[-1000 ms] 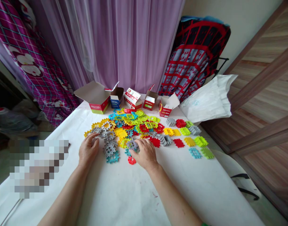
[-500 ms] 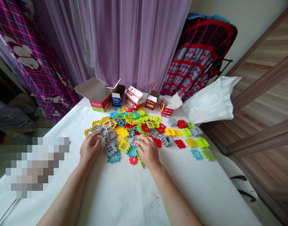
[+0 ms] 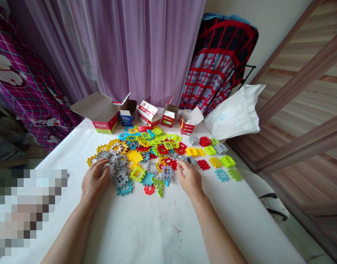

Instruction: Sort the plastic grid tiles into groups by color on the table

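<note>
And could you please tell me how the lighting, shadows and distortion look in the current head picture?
In the head view, soft light on the white tablecloth, with faint shading beside the left forearm; on the head view's right side, wooden panels slant strongly, probably wide-angle distortion or camera tilt; at the head view's lower left, a pixelated patch hides detail.

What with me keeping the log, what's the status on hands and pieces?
Left hand by gray pieces, left edge of pile. Right hand at pile's front right, nothing visibly held. Boxes behind pile, away from both hands.
</note>
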### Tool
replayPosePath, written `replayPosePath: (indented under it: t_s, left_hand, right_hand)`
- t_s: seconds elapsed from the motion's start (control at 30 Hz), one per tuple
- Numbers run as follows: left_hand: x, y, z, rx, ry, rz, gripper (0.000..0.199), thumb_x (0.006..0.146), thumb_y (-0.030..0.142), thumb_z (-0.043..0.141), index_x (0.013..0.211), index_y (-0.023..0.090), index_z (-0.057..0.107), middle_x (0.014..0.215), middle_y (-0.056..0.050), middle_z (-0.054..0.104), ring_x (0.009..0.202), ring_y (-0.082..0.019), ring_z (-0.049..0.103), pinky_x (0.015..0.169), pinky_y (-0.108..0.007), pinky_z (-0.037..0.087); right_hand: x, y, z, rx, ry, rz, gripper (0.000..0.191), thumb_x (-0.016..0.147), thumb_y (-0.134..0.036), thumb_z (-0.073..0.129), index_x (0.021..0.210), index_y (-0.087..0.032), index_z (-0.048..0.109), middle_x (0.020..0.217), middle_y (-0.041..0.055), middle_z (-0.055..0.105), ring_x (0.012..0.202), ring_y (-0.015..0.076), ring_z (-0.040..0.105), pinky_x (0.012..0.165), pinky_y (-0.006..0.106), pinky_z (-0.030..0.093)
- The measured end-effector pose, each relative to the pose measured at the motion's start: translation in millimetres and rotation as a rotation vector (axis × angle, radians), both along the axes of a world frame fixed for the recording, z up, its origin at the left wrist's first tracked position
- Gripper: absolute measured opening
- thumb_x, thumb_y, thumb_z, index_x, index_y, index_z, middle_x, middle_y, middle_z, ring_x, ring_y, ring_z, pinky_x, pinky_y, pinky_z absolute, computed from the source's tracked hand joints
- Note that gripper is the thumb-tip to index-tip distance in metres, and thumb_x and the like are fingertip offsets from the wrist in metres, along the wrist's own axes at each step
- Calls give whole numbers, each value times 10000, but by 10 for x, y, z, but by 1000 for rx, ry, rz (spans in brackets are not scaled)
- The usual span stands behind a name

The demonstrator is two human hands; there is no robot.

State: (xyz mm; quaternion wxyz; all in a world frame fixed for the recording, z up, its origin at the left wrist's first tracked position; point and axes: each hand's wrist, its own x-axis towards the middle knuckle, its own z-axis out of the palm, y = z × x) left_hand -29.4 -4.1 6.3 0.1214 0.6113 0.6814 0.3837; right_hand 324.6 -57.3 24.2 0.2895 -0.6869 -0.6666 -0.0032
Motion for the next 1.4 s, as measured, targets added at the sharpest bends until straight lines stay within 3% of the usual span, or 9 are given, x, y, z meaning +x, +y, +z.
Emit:
replayPosePath:
  t_s: [0.07, 0.13, 0.27, 0.67, 1.03, 1.2, 1.4]
  left_hand:
    - [-8, 4, -10, 10, 1, -5, 340, 834, 432, 497, 1042, 264, 708, 1242, -30, 689, 1124, -219, 650, 969, -354, 512]
    - [-10, 6, -13, 20, 3, -15, 320, 827, 420, 517, 1032, 271, 712, 1229, -23, 693, 1114, -211, 652, 957, -340, 518]
    - [0, 6, 2, 14, 17, -27, 332, 836, 429, 501, 1031, 259, 711, 1234, -37, 690, 1111, -218, 653, 966, -353, 518]
    - [45, -17, 62, -36, 24, -19, 354, 853, 441, 476, 1056, 261, 704, 1272, -51, 669, 1144, -241, 643, 966, -382, 523]
    - [15, -2, 86, -104, 75, -5, 396, 855, 486, 459, 1074, 258, 697, 1314, -50, 657, 1166, -263, 635, 942, -394, 539]
    - [-14, 22, 57, -77, 97, -4, 411, 838, 523, 458, 1064, 275, 696, 1275, -25, 681, 1176, -274, 628, 956, -424, 530]
    - [-75, 70, -19, -65, 119, -3, 443, 799, 597, 448, 1040, 319, 695, 1249, -14, 689, 1138, -292, 648, 946, -461, 535]
  right_hand:
    - [-124, -63, 85, -102, -47, -58, 278, 917, -324, 535, 1124, -206, 678, 1037, 69, 740, 975, 222, 667, 867, 325, 511]
    - [-249, -107, 150, -185, -99, -83, 362, 894, -433, 590, 1156, -190, 651, 1053, 87, 730, 1001, 245, 655, 866, 335, 500]
    - [-421, -128, 206, -274, -174, -120, 508, 852, -522, 639, 1220, -174, 600, 1114, 128, 702, 1055, 270, 627, 877, 352, 482]
    - [-450, -135, 252, -350, -209, -112, 445, 867, -404, 635, 1255, -190, 592, 1131, 105, 707, 1080, 257, 617, 902, 337, 468]
    - [-401, -142, 228, -276, -103, -85, 301, 868, -340, 625, 1145, -229, 663, 1108, 79, 721, 1066, 223, 635, 913, 311, 482]
    - [-63, -173, 244, -123, 44, -102, 381, 831, -333, 645, 1200, -241, 645, 1082, 57, 743, 975, 206, 681, 883, 305, 517]
    - [1014, -149, 298, -32, 72, -291, 388, 804, -346, 639, 1173, -226, 648, 1084, 67, 747, 955, 221, 698, 844, 334, 539]
